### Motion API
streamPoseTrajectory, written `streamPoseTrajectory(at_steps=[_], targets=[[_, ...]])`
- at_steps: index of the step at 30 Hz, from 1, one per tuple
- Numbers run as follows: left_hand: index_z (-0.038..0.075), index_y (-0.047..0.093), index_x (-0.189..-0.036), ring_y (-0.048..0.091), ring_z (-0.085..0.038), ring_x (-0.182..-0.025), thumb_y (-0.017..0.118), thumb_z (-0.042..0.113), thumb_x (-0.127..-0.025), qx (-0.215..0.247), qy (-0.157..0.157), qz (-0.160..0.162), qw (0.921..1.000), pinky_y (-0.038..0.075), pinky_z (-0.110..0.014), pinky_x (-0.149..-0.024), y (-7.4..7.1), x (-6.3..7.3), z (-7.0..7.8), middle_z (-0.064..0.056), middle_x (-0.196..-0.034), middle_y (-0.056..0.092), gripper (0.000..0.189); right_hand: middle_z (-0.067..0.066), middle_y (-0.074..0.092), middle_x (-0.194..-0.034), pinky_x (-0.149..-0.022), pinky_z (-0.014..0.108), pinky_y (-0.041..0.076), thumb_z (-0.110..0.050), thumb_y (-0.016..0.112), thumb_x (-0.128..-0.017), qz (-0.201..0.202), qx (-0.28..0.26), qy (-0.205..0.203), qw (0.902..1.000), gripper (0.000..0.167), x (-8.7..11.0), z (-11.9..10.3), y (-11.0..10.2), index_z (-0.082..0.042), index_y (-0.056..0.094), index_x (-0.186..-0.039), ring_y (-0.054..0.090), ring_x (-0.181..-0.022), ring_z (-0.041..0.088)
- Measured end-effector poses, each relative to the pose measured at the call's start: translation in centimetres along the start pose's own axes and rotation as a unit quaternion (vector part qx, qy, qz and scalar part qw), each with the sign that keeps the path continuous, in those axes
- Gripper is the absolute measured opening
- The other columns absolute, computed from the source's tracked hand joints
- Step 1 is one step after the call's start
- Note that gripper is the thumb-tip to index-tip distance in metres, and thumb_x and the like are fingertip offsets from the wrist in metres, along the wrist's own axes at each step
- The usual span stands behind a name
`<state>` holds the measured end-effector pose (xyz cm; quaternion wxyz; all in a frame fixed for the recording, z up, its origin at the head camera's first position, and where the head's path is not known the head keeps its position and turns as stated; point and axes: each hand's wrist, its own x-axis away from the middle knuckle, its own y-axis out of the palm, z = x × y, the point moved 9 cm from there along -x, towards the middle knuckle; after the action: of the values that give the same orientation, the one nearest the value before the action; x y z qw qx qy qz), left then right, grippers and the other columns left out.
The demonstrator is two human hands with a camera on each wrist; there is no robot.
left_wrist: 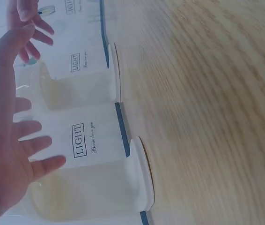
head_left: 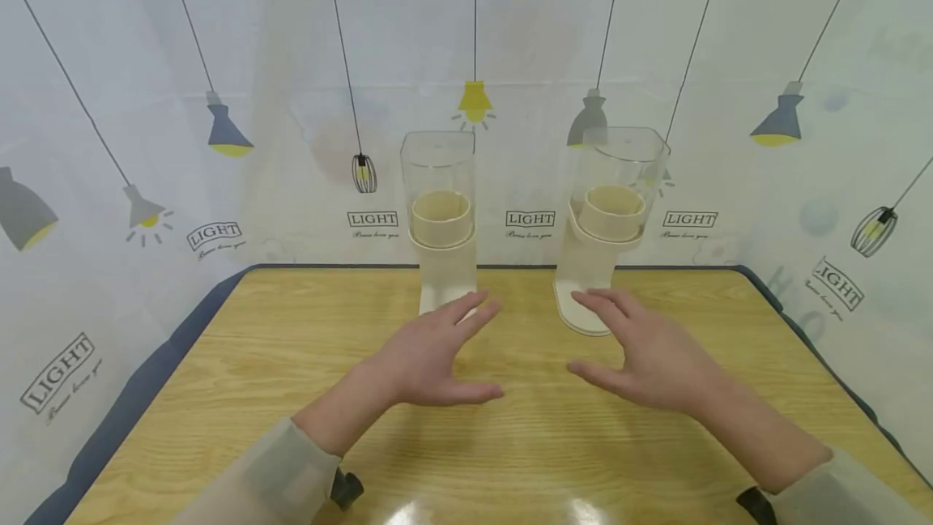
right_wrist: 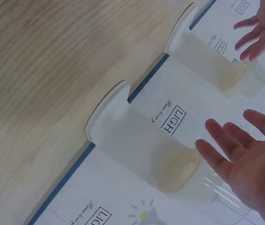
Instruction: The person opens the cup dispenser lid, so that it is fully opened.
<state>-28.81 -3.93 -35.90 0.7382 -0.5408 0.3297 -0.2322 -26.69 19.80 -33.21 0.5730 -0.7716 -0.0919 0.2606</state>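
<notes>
Two cream stands with clear plastic tops stand side by side at the table's far edge. The left stand (head_left: 446, 270) and the right stand (head_left: 585, 266) each have a flat rounded foot and a cream cylinder inside the transparent upper part. In front of the left one is my left hand (head_left: 433, 355), fingers extended and thumb apart, hiding part of that foot. My right hand (head_left: 659, 355) is spread similarly before the right stand, its fingertips overlapping the foot in the head view. Neither hand holds anything; the wrist views show both palms bare, facing inward.
A light wooden table (head_left: 525, 460) with a dark blue edge lies under the hands. Behind and beside it hangs a pale cloth (head_left: 291, 47) printed with lamps and the word LIGHT. Dark straps show near both sleeve cuffs.
</notes>
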Motion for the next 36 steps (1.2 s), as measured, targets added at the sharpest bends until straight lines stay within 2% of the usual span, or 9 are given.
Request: streamPoseTrajectory(at_steps=[3,4,11,13,18,22,29,32,36], targets=[[0.018,0.039,-0.171,0.060,-0.036,-0.146,0.080,0.061,-0.093,0.032,0.021,0.021,0.9990,0.061,-0.054,-0.106,-0.3,-0.2,0.3,-0.015,-0.173,0.044,0.098,0.009,0.059,-0.154,-0.080,0.052,0.065,-0.054,0.081,-0.096,0.030,-0.009,0.000,0.9995,0.077,-0.1,0.2,-0.9,-0.021,0.053,-0.160,0.075,-0.115,0.032],[0.017,0.040,-0.171,0.061,-0.035,-0.145,0.082,0.058,-0.093,0.040,0.025,0.026,0.9986,0.062,-0.053,-0.104,-0.3,-0.2,0.3,-0.015,-0.172,0.045,0.097,0.008,0.060,-0.152,-0.078,0.051,0.065,-0.051,0.082,-0.096,0.039,-0.013,0.000,0.9991,0.075,-0.1,0.2,-1.2,-0.020,0.054,-0.158,0.075,-0.117,0.031],[0.012,0.045,-0.167,0.061,-0.035,-0.144,0.087,0.047,-0.092,0.075,0.043,0.053,0.9948,0.064,-0.049,-0.102,-0.8,-0.8,0.4,-0.017,-0.166,0.049,0.092,0.007,0.059,-0.146,-0.061,0.032,0.056,-0.036,0.084,-0.097,0.085,-0.034,-0.001,0.9958,0.068,-0.5,1.0,-3.9,-0.016,0.056,-0.155,0.073,-0.117,0.028],[0.011,0.047,-0.166,0.062,-0.035,-0.144,0.088,0.045,-0.092,0.079,0.048,0.062,0.9938,0.064,-0.049,-0.102,-1.1,-0.9,0.5,-0.018,-0.165,0.050,0.091,0.009,0.059,-0.144,-0.061,0.032,0.055,-0.031,0.085,-0.096,0.109,-0.034,-0.007,0.9935,0.066,-0.7,1.3,-5.0,-0.014,0.057,-0.154,0.072,-0.116,0.029],[0.009,0.051,-0.164,0.062,-0.035,-0.143,0.089,0.042,-0.091,0.090,0.063,0.081,0.9906,0.063,-0.049,-0.104,-1.6,-1.5,0.9,-0.018,-0.163,0.053,0.088,0.015,0.064,-0.136,-0.072,0.049,0.061,-0.020,0.089,-0.088,0.195,-0.014,-0.028,0.9803,0.065,-1.3,1.8,-8.3,-0.009,0.063,-0.147,0.071,-0.111,0.033],[0.009,0.052,-0.163,0.062,-0.033,-0.143,0.088,0.042,-0.092,0.096,0.066,0.087,0.9893,0.060,-0.047,-0.109,-1.8,-2.2,1.1,-0.018,-0.162,0.054,0.086,0.018,0.062,-0.139,-0.080,0.055,0.058,-0.018,0.087,-0.087,0.229,-0.014,-0.013,0.9731,0.064,-2.1,2.6,-10.6,-0.007,0.063,-0.145,0.069,-0.111,0.034],[0.008,0.052,-0.163,0.054,-0.032,-0.152,0.086,0.040,-0.094,0.124,0.056,0.082,0.9873,0.052,-0.047,-0.121,-2.2,-4.4,1.3,-0.015,-0.166,0.051,0.083,0.023,0.055,-0.148,-0.087,0.057,0.052,-0.024,0.082,-0.093,0.241,-0.029,0.027,0.9697,0.063,-4.1,3.8,-13.2,-0.008,0.061,-0.150,0.064,-0.113,0.040],[0.010,0.050,-0.164,0.052,-0.030,-0.153,0.085,0.040,-0.096,0.138,0.049,0.076,0.9862,0.050,-0.047,-0.124,-2.4,-5.5,1.6,-0.012,-0.167,0.050,0.083,0.025,0.050,-0.154,-0.091,0.065,0.052,-0.029,0.081,-0.094,0.237,-0.034,0.049,0.9697,0.063,-5.1,4.3,-13.7,-0.008,0.060,-0.150,0.060,-0.126,0.044],[0.012,0.049,-0.166,0.054,-0.029,-0.151,0.084,0.040,-0.098,0.163,0.038,0.073,0.9831,0.052,-0.047,-0.121,-2.7,-7.0,1.7,-0.010,-0.168,0.048,0.081,0.026,0.041,-0.164,-0.104,0.074,0.048,-0.037,0.080,-0.096,0.220,-0.040,0.083,0.9713,0.068,-6.7,5.1,-14.1,-0.009,0.058,-0.153,0.044,-0.150,0.048]])
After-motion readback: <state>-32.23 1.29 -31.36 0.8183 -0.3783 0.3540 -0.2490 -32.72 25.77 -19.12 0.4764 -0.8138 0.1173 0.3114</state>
